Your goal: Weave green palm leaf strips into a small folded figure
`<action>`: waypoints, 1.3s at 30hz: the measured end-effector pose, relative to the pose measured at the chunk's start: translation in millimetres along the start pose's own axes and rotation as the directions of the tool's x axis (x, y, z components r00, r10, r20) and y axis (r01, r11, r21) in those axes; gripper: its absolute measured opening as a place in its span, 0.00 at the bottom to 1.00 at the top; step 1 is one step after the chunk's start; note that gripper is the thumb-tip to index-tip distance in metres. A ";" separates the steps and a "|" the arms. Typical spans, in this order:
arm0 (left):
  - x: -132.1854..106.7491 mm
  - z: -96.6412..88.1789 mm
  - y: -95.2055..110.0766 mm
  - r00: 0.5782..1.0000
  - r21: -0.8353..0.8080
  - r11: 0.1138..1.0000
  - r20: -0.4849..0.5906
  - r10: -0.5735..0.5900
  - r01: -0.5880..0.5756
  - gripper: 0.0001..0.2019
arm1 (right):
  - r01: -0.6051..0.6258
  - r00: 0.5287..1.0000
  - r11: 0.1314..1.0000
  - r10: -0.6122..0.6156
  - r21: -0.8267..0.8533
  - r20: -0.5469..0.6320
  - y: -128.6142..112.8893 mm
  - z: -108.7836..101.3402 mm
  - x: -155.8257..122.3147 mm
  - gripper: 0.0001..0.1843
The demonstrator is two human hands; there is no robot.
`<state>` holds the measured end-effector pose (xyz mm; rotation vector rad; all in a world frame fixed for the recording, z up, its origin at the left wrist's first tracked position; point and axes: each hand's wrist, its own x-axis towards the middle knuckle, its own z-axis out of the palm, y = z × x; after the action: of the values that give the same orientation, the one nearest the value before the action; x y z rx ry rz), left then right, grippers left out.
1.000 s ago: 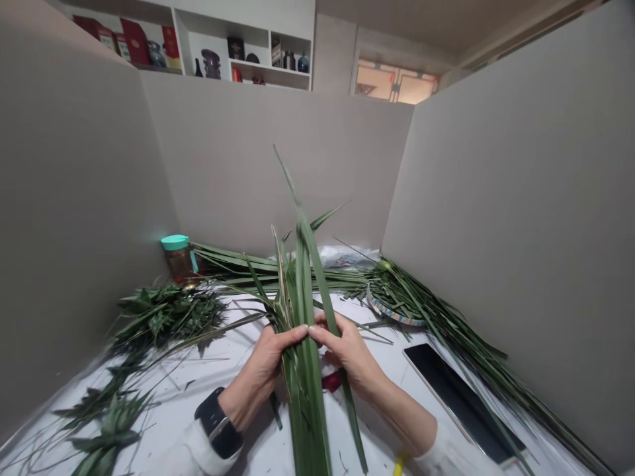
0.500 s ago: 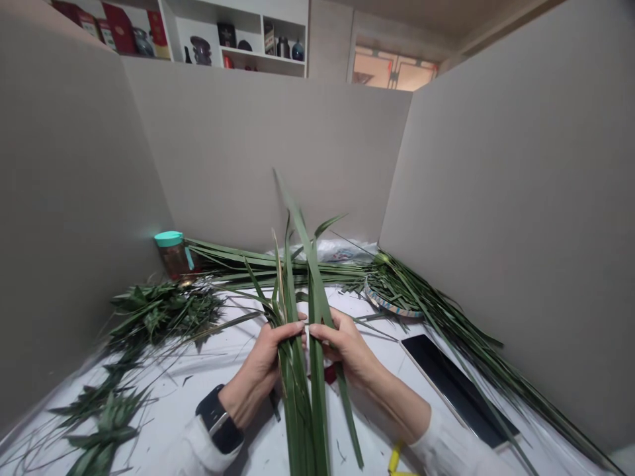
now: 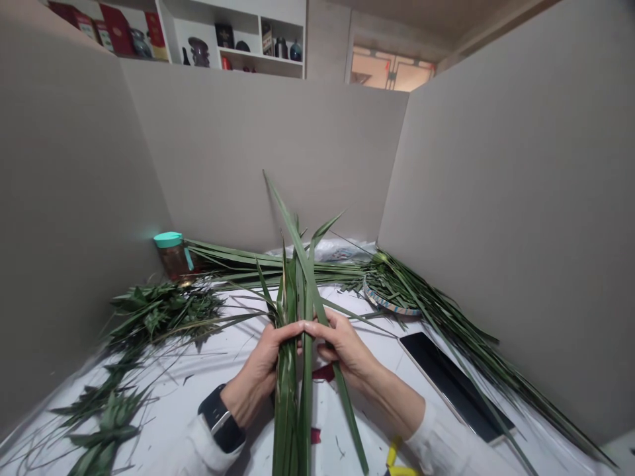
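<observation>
My left hand [image 3: 270, 350], below a black smartwatch [image 3: 221, 418], is closed round a bundle of long green leaf strips [image 3: 286, 396]. My right hand [image 3: 342, 344] pinches a strip between thumb and fingers beside that bundle. Both thumb tips meet at the middle of the strips. One long leaf strip [image 3: 292, 228] slants up to the left past the others, and its lower end hangs below my right hand. Some fingers are hidden behind the leaves.
Woven green leaf pieces [image 3: 163, 311] lie at the left. A lidded jug [image 3: 172, 254] stands behind them. More strips [image 3: 446, 317] run along the right, over a round tray [image 3: 389, 304]. A dark tablet [image 3: 456, 387] and yellow-handled tool [image 3: 397, 459] lie nearer. Grey panels [image 3: 268, 132] surround the table.
My hands have come together, so the thumbs now touch. The gap between the strips has narrowed, and the bundle's lower ends have swung left.
</observation>
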<state>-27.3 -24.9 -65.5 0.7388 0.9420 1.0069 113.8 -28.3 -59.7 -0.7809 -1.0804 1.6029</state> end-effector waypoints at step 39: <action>32.5 35.0 13.7 0.969 -0.094 0.981 0.194 -0.152 0.172 0.14 | 0.102 0.994 0.986 -0.097 0.132 -0.044 -15.7 -20.0 15.8 0.05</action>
<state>6.8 7.2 -48.9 0.6407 0.7654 0.8237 133.0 -6.4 -52.7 -0.6549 -0.9598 1.5531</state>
